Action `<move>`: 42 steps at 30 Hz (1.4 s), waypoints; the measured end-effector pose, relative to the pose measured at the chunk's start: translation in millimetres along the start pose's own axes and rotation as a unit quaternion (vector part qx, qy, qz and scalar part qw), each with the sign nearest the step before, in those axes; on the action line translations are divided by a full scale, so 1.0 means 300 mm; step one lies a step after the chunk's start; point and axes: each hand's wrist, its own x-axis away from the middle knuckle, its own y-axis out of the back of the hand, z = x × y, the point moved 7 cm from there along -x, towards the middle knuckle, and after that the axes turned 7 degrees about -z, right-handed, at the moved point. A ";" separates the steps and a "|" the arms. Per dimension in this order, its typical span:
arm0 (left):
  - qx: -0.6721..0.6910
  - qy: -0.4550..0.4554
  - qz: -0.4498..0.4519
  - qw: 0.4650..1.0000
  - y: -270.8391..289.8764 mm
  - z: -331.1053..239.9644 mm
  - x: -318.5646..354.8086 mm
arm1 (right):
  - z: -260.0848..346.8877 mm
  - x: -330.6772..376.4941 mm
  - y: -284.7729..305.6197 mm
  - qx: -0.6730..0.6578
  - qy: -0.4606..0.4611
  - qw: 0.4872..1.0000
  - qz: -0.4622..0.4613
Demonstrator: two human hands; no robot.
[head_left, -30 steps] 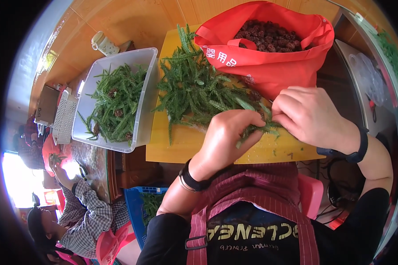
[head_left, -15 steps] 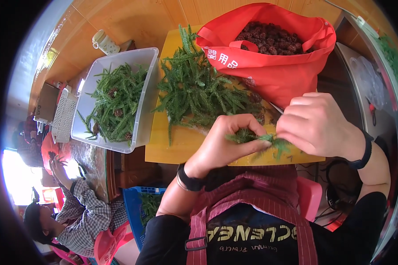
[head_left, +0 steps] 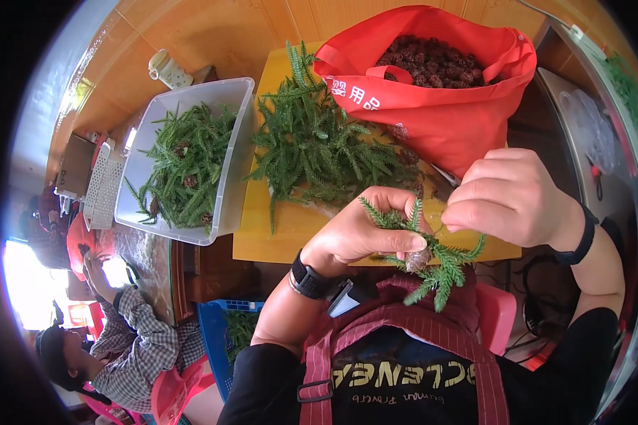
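Note:
My left hand (head_left: 365,237) pinches a green artificial pine sprig (head_left: 443,276) between thumb and forefinger, over the near edge of the yellow tabletop (head_left: 266,244). A brown pine cone (head_left: 418,260) sits among its needles, just below the thumb. To the right, my right hand (head_left: 507,202) is closed, its thumb and fingertips pressed together close to the sprig. Whatever those fingertips grip, perhaps something thin, is too small to make out. Beyond the hands lies a heap of loose pine sprigs (head_left: 319,145).
A red cloth bag (head_left: 446,117) full of pine cones (head_left: 436,62) stands at the back right. On the left, a clear plastic bin (head_left: 242,152) holds sprigs with cones. A blue basket (head_left: 209,329) is below it. Another person (head_left: 138,347) sits far left.
The sprig has turned in my left hand, so its branches now spread downward and the cone shows. My right hand has drawn slightly away to the right.

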 end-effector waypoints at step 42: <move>-0.328 -0.271 -0.165 0.890 0.036 -0.079 0.030 | -0.243 0.337 -0.133 -0.221 -0.515 0.826 -0.064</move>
